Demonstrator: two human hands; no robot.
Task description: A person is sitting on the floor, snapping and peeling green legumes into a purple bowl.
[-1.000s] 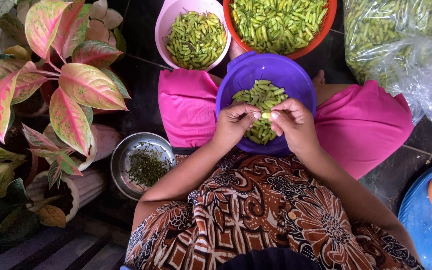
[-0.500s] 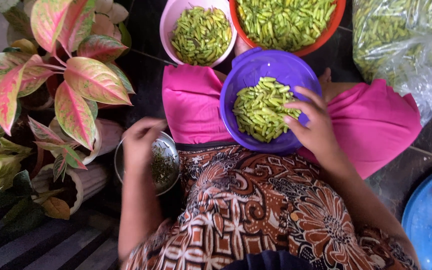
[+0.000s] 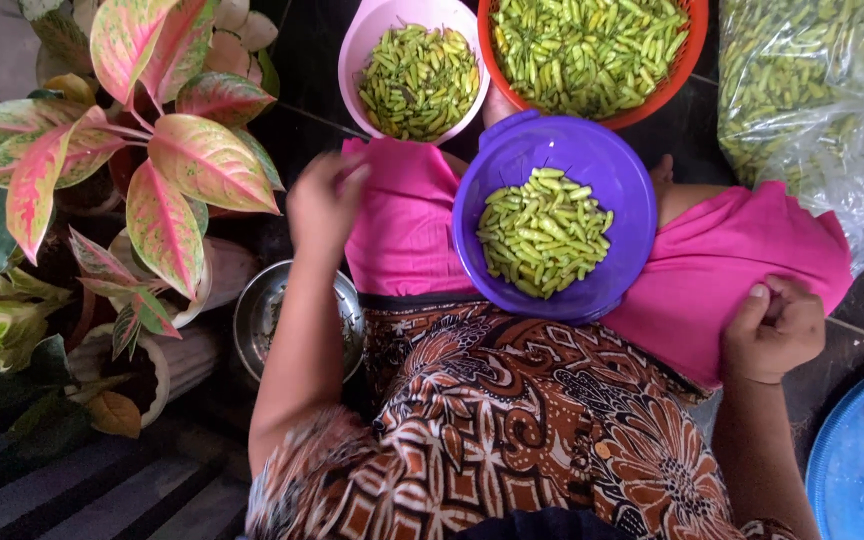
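The left hand (image 3: 324, 205) is lifted and blurred beside the purple bowl (image 3: 555, 215), fingers loosely curled; whether it pinches anything I cannot tell. The right hand (image 3: 774, 330) rests on the pink cloth (image 3: 712, 280) off the bowl's other side, fingers folded in and holding nothing visible. Half a second ago that hand was in the purple bowl among the green chillies (image 3: 544, 232), and the left hung over the steel bowl (image 3: 297, 320); now both have left those spots. The chillies lie heaped in the purple bowl on the lap, with a pink bowl (image 3: 418, 70) and an orange basket (image 3: 592, 55) of more chillies just beyond it.
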